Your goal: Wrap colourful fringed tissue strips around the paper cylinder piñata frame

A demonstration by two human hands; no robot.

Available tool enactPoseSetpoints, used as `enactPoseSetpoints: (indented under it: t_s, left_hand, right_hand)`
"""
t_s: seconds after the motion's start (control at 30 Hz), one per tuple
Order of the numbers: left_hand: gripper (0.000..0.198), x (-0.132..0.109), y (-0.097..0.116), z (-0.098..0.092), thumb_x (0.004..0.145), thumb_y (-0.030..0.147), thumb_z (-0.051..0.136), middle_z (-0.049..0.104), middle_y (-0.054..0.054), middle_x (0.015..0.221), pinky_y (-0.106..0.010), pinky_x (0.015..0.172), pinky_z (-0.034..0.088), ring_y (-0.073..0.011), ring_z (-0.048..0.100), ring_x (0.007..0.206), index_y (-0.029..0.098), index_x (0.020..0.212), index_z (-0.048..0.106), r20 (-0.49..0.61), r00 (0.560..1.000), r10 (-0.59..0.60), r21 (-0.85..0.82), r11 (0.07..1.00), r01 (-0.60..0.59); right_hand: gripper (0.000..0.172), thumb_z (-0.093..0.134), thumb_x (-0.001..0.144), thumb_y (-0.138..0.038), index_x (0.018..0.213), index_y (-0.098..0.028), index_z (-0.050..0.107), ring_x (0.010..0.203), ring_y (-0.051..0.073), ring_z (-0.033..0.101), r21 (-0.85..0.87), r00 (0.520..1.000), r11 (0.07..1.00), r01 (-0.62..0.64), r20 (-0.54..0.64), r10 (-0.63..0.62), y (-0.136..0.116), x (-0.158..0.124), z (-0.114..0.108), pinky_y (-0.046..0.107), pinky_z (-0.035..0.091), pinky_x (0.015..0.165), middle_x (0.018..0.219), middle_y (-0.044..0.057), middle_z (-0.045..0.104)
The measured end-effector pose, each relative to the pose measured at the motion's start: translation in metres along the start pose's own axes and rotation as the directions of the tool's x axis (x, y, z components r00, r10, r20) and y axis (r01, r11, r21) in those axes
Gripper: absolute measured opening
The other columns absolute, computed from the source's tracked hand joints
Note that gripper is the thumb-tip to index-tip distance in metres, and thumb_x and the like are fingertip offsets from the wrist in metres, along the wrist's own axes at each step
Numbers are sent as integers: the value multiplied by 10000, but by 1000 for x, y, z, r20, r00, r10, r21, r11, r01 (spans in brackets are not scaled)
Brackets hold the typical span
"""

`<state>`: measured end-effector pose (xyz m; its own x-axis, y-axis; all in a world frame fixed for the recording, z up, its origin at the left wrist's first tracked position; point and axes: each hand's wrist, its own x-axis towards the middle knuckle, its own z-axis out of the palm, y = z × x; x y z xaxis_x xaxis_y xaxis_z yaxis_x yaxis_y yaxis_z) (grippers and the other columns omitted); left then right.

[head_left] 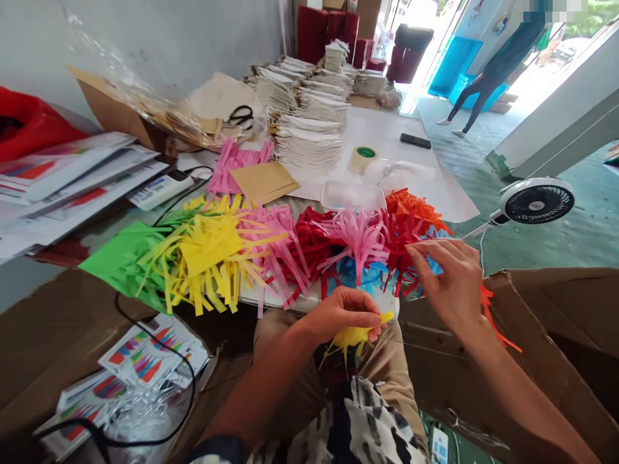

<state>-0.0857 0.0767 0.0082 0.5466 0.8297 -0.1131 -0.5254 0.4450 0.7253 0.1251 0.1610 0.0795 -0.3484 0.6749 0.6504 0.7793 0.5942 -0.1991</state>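
Note:
Over my lap, my left hand pinches a yellow paper tassel, whose twisted end pokes out past the fingertips and whose cut strips hang below. My right hand is raised at the table's right side, thumb and fingers drawn together in front of a red tassel; whether anything is between them I cannot make out. Along the table's near edge lie fringed paper piles: green, yellow, pink, blue and orange.
Behind the tassels are a brown envelope, a clear plastic tray, a tape roll, a phone, scissors and stacked white bundles. A small fan stands right. Open cartons flank my legs. A person stands beyond.

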Motion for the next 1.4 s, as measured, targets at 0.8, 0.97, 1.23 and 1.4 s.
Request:
enactPoseSetpoints:
  t_s: [0.8, 0.97, 1.23, 1.4]
  left_hand:
    - [313, -28, 11, -17, 721, 337, 979, 747, -68, 702, -258, 629, 554, -152, 719, 603, 117, 827, 785, 110, 973, 204, -234, 957, -174]
    - [350, -38, 2, -26, 717, 370, 982, 754, -65, 716, -260, 644, 559, -145, 717, 604, 114, 829, 772, 83, 974, 212, -236, 953, -187]
    - [432, -37, -12, -35, 672, 444, 998, 751, -57, 713, -273, 668, 559, -144, 708, 634, 119, 857, 780, 101, 978, 185, -228, 961, -158]
    - [480, -36, -12, -35, 612, 509, 1014, 748, -59, 727, -287, 696, 562, -144, 699, 653, 139, 824, 794, 97, 977, 190, -218, 962, -165]
  right_hand:
    - [75, 712, 987, -287, 992, -255, 779, 962, 233, 730, 173, 990, 975, 140, -34, -136, -76, 41, 47, 436, 527, 962, 970, 28, 811]
    - [64, 746, 959, -274, 993, -242, 790, 945, 242, 744, 144, 989, 978, 148, -42, -143, -74, 29, 39, 427, 552, 934, 961, 45, 817]
    - [181, 787, 908, -269, 1069, -350, 801, 907, 290, 779, 141, 979, 970, 200, -68, -192, -69, 21, 38, 479, 588, 902, 944, 24, 824]
    - [453, 818, 850, -300, 1210, -568, 760, 852, 346, 787, 174, 977, 965, 197, -112, -180, -73, 21, 42, 557, 612, 861, 918, -21, 828]
